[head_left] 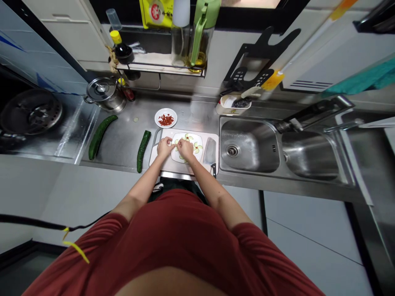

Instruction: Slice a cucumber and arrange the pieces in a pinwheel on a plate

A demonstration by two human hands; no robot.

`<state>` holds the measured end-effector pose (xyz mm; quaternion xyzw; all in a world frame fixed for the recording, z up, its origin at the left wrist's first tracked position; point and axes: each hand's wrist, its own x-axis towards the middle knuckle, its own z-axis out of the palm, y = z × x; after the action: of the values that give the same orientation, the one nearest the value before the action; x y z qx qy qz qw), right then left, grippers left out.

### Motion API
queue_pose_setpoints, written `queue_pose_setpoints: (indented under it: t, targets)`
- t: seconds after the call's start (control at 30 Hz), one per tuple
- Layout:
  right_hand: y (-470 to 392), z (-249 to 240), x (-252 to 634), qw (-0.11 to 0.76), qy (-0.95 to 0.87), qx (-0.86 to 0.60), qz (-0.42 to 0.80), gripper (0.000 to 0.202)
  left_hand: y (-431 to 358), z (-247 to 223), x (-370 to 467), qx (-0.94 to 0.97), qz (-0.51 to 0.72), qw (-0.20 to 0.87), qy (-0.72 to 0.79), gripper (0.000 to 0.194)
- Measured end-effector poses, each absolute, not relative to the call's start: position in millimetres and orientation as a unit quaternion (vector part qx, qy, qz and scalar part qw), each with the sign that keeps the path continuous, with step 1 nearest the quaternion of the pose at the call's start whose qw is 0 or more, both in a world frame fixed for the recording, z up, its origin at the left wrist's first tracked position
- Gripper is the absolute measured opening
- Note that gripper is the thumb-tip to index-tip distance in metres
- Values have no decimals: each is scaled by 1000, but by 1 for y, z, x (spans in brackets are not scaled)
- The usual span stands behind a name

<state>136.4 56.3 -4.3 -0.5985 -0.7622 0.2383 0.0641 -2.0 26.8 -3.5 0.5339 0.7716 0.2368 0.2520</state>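
My left hand (164,147) is closed in a pinch at the left rim of a white square plate (182,160). My right hand (185,149) is over the plate, its fingers also pinched and nearly meeting the left fingertips. Whatever small piece is between the fingers is too small to make out. On the plate, thin green-edged cucumber slices (198,147) are arranged in curved, flower-like groups with small red bits. The plate rests on a pale cutting board (168,165). A cleaver (210,151) with a black handle lies on the board's right side.
Left of the board lie a shorter cucumber (143,151) and a longer cucumber (100,137). Behind is a white dish (157,119) of chopped red pieces. A lidded pot (106,98) stands back left; a double sink (249,160) is right. A bottle shelf (154,69) overhangs the counter.
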Motion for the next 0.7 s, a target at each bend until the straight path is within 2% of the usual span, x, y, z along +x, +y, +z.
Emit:
queue_pose_setpoints:
  t: [0.37,0.47,0.7]
  targets:
    - [53,6,140,85,-760,-595,247,17,25,-1,-1,531,257,236,772,23]
    - [54,19,147,119,-748,-601,255,18,24,3,-3,515,283,219,779,19]
    - [63,55,181,231,-698,-621,271,24,22,7,-13,470,324,224,790,24]
